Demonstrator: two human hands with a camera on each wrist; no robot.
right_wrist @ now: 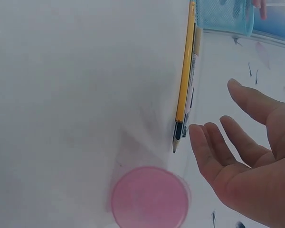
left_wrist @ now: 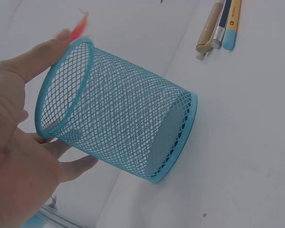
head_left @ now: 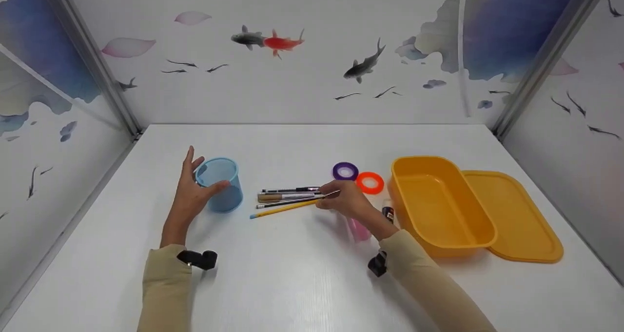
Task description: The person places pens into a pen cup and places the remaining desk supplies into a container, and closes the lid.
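Observation:
A light blue mesh pen holder (head_left: 229, 190) stands upright at the left of the table. My left hand (head_left: 191, 193) holds it near the top, its thumb on the rim (left_wrist: 90, 42) and the fingers on the opposite side. Several pens and pencils lie side by side in the middle, among them a yellow pencil (right_wrist: 184, 71) with a blue end and a tan-capped pen (left_wrist: 210, 28). Over their right ends hovers my right hand (head_left: 347, 200). In the right wrist view its thumb and fingers are spread apart, with nothing between them.
Behind the right hand lie a purple ring (head_left: 345, 165) and an orange ring (head_left: 370, 190). A pink round object (right_wrist: 149, 199) and a dark, white-topped tube (head_left: 388, 211) are near the right wrist. At right, a yellow bin (head_left: 438, 210) overlaps its flat lid (head_left: 524, 220).

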